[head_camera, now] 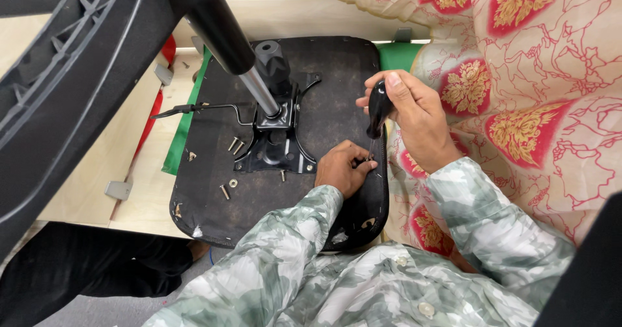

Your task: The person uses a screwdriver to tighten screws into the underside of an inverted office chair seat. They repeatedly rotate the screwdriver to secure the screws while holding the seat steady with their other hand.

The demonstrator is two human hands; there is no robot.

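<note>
On the floor, seen from above: upturned chair seat (pixel 324 93), black fabric underside facing up, lying on a pale wooden board (pixel 97 178).
Right hand (pixel 414 116): fingers wrapped and pressed together around the black handle of a screwdriver (pixel 377 110); thumb laid along the top of the handle; tool held nearly upright, tip pointing down at the seat's right edge.
Left hand (pixel 340 168): resting on the seat just below the screwdriver; fingertips pinched together at the tool's tip, what they pinch is too small to tell.
Screwdriver position: near the right edge of the seat, between the two hands, well right of the metal plate.
Metal plate (pixel 275 149): black tilt mechanism sitting at the seat's middle, with a chrome gas cylinder (pixel 259 90) rising from it and a thin lever (pixel 194 108) reaching left.
Loose screws (pixel 234 145): a pair just left of the plate; one more screw with a washer (pixel 228 187) nearer the seat's front-left corner.
Upper left: black plastic chair base (pixel 71 74), close to the camera, overhanging the scene.
Right side: cream cloth (pixel 538 87) with red and gold flower pattern, touching the seat's edge.
Sleeves: pale green patterned shirt (pixel 363 281) on both arms.
</note>
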